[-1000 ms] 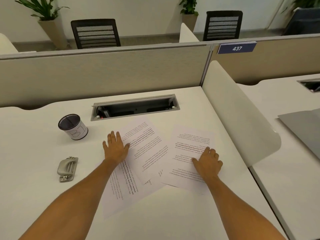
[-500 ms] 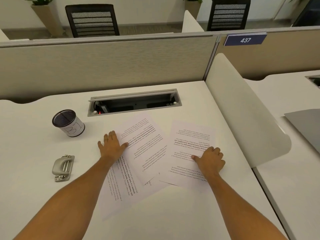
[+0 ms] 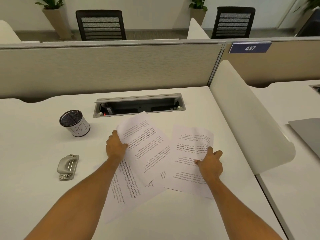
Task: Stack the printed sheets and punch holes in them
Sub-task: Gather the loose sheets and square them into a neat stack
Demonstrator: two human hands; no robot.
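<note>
A white desk [image 3: 43, 196] fills the view, backed by a beige partition [image 3: 103, 70] with a cable tray [image 3: 138, 105] sunk into the desktop near it. Three printed sheets lie fanned out in the middle of the desk, not yet stacked. The left sheet [image 3: 121, 193] lies lowest and passes under the left forearm. The middle sheet [image 3: 147, 149] overlaps it and reaches up to the edge of the cable tray; its left edge looks lifted off the desk. The right sheet [image 3: 188, 161] lies just beside the middle one, overlapping its lower corner.

The left hand [image 3: 115, 147] grips the middle sheet's left edge, thumb on top and fingers hidden beneath. The right hand [image 3: 210, 164] rests on the right sheet, fingers loosely bent, fingertips pressing the paper.

A mesh pen cup [image 3: 74, 122] stands left of the sheets, well apart from them. The grey hole punch [image 3: 68, 167] lies nearer, left of the left forearm, untouched.
</note>
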